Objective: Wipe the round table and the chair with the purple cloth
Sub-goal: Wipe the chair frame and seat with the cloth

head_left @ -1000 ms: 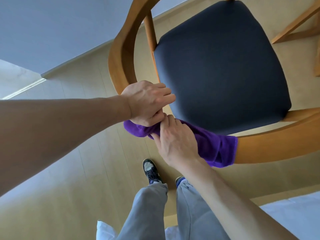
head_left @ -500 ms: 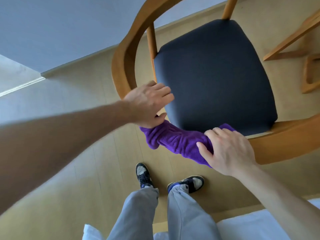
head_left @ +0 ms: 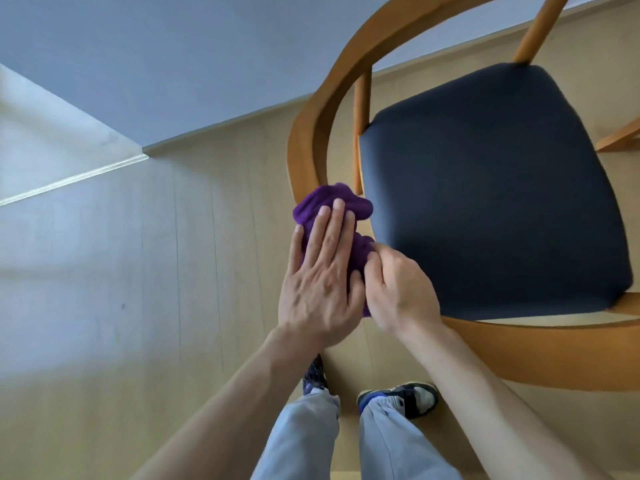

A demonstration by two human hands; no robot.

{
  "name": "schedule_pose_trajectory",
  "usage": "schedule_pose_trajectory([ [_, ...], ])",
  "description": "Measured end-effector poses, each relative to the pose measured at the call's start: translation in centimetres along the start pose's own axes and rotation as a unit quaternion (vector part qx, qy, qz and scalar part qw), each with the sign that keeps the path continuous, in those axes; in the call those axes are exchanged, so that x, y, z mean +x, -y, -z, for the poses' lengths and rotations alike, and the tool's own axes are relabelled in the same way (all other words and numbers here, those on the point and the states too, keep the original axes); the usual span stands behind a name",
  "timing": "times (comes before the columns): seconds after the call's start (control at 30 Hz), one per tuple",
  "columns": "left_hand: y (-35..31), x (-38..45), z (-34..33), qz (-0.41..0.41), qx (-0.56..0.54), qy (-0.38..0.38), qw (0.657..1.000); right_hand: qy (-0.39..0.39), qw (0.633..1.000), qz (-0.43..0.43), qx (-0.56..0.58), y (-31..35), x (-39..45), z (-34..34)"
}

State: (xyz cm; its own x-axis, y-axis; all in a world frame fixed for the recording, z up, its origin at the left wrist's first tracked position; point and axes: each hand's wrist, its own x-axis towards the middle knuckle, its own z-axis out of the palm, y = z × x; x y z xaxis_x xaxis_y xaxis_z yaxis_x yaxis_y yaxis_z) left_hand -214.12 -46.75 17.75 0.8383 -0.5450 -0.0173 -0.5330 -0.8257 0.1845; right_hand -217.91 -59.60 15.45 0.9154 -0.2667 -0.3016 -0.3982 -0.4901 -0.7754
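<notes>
My left hand [head_left: 320,289] lies flat on the cloth [head_left: 332,202], fingers [head_left: 330,230] straight and close together, pressing it against the curved wooden rail [head_left: 304,147] of the chair [head_left: 485,202]. My right hand [head_left: 398,289] sits just beside it, touching it, fingers curled and pinching the near end of the cloth (the thumb tip meets the fabric at the seat's corner). The cloth is bunched, its bulk just beyond my left fingertips and a strip running back under the palm.

Judgement on the step: I am wiping the rail. To do it well I should wrap the cloth round the wood, not only across its top, keep steady pressure through the flat palm, and let the right hand feed slack so the bunch does not slip off onto the floor [head_left: 173,271]. The seat [head_left: 502,185] would want separate passes.

Not observable: the round table is out of view, so its condition cannot be assessed. The rail beneath my hands is covered, the chair's far side is cut off at the frame edge, and my right fingertips are hidden behind the knuckles.
</notes>
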Motion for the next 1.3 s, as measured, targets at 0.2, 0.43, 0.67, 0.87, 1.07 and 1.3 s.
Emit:
schedule_pose_trajectory([
  [0.2, 2.8, 7.3, 1.6, 0.086, 0.030, -0.004, 0.996, 0.040, 0.998, 0.042, 0.006, -1.0, -0.6, 0.8],
  [0.43, -0.9, 2.9, -1.2, 0.163, -0.066, -0.062, 0.982, 0.022, 0.997, 0.066, -0.014, -0.9, -1.1, 0.7],
  [0.67, -0.2, 4.8, -0.1, 0.135, -0.003, 0.000, 0.991, -0.115, 0.983, 0.065, 0.125, -1.3, -1.1, 0.8],
  [0.87, 3.0, 11.1, 2.4, 0.150, -0.034, 0.028, 0.988, -0.124, 0.979, -0.004, 0.162, -1.6, -0.6, 1.4],
  [1.07, 4.9, 16.0, 3.3, 0.161, -0.024, 0.097, 0.982, -0.065, 0.989, -0.046, 0.124, -0.4, 0.7, 0.3],
  [1.3, 5.6, 21.6, 2.8, 0.213, -0.006, 0.137, 0.967, -0.050, 0.992, 0.068, 0.098, 5.8, 4.8, -0.9],
])
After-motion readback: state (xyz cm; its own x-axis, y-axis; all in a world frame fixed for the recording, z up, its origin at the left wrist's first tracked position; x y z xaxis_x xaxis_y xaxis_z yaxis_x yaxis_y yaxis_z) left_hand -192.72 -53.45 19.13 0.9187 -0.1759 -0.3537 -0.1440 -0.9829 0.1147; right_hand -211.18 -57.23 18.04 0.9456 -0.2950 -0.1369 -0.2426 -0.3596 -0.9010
